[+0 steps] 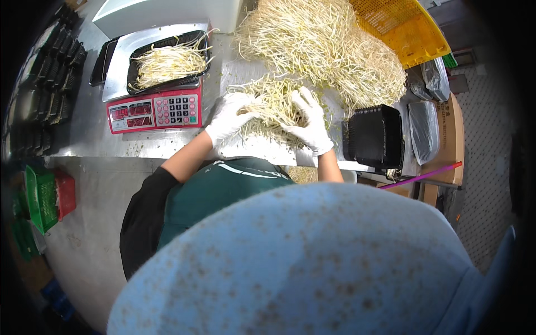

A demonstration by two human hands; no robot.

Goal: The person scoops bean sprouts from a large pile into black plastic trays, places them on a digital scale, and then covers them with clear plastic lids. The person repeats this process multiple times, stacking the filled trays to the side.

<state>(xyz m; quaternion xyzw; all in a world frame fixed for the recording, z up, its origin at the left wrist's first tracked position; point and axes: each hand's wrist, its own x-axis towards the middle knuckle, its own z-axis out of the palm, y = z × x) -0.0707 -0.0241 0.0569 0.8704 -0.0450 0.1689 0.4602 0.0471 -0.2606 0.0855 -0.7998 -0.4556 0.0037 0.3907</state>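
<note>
Both my hands wear white gloves and face each other over a loose clump of bean sprouts on the metal table. My left hand curls its fingers and thumb into the clump's left side. From the other side, my right hand cups the sprouts, its thumb and fingers around them; some fingertips are hidden among the strands. Farther left, a black plastic tray filled with sprouts rests on a red digital scale with a metal top. A large heap of sprouts lies just beyond my hands.
Right of my hands, nested black trays stand at the table's edge. A yellow crate sits behind the heap. Stacked black trays line the far left. Bagged packs and a cardboard box are at right. Green and red baskets stand lower left.
</note>
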